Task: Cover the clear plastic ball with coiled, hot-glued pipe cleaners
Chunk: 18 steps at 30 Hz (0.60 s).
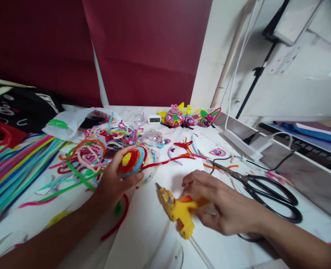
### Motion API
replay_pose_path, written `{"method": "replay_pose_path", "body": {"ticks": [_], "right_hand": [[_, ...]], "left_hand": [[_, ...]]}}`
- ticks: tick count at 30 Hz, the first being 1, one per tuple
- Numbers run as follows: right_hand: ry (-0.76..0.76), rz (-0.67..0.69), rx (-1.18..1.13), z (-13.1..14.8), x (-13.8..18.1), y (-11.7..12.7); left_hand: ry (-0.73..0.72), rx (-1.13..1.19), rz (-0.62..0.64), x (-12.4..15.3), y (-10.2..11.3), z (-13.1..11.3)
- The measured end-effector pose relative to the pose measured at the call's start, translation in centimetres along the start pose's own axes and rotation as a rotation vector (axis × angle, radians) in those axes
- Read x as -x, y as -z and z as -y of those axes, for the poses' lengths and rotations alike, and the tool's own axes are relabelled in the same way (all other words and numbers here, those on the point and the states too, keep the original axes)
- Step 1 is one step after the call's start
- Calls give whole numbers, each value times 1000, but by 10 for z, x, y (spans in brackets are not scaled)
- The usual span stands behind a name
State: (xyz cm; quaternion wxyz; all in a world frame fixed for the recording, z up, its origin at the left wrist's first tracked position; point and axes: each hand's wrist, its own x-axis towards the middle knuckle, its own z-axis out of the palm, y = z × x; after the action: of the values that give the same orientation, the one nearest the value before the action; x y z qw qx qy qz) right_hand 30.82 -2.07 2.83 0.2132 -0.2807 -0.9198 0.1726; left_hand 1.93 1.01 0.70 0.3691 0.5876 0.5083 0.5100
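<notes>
My left hand [115, 179] is wrapped round a clear ball [151, 173] partly covered with coiled pipe cleaners in yellow, orange, red and light blue. From the ball a loose red pipe cleaner [168, 161] stretches to the right. A yellow glue gun [179, 215] is gripped at its handle by my right hand [218, 201], slightly blurred by motion. Its nozzle points up and left, near the ball but apart from it. Out of the gun's back end sticks a translucent glue stick [200, 252]. White paper [137, 228] lies beneath.
Large black-handled scissors [266, 190] lie right of my right hand. Tangled pipe cleaners [95, 153] and long straight ones [22, 164] cover the left side. Finished decorated balls [175, 116] and a small digital clock [154, 119] stand at the back. A power strip [242, 145] runs along the right.
</notes>
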Motion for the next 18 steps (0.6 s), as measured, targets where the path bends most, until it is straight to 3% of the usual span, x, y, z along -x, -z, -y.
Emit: {"method": "replay_pose_path", "body": {"ticks": [3, 5, 8, 13, 18], "right_hand": [[72, -285, 117, 10, -6, 5], [94, -380, 266, 13, -14, 7], [66, -335, 312, 11, -29, 6], [-104, -183, 39, 9, -47, 10], [-122, -119, -82, 14, -57, 21]], "left_hand": [[-37, -29, 23, 3, -1, -3], [-55, -37, 38, 5, -2, -3], [-45, -36, 72, 7, -3, -3], [-41, -39, 103, 8, -2, -2], [-48, -63, 105, 9, -1, -3]]}}
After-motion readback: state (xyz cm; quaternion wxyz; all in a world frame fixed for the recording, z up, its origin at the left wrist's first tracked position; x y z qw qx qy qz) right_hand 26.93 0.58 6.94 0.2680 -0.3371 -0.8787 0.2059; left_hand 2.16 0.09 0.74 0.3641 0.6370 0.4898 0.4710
